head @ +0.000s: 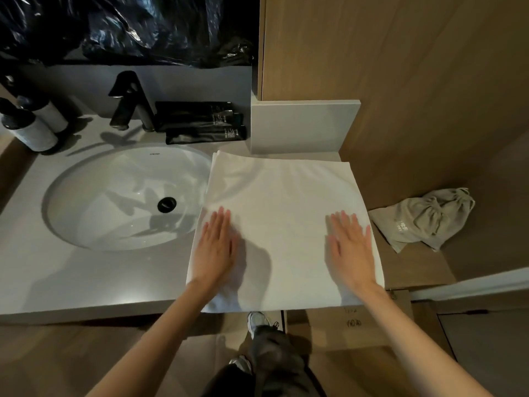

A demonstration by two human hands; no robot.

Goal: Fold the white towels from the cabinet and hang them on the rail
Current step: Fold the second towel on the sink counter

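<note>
Head view looks down on a folded white towel [283, 213] lying flat on the grey tabletop [94, 279], just right of the oval sink [86, 179], its near edge at the tabletop's front. Both hands press on it palm down with fingers spread, gripping nothing: the left hand [216, 247] near its left edge, the right hand [350, 249] near its right edge. A grey drawstring bag [423, 219] lies on the wooden shelf to the right, and a black faucet [128, 101] stands behind the sink.

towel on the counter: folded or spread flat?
Folded: the white towel shows stacked layered edges at its far left corner. Left hand and right hand lie flat on it.
</note>
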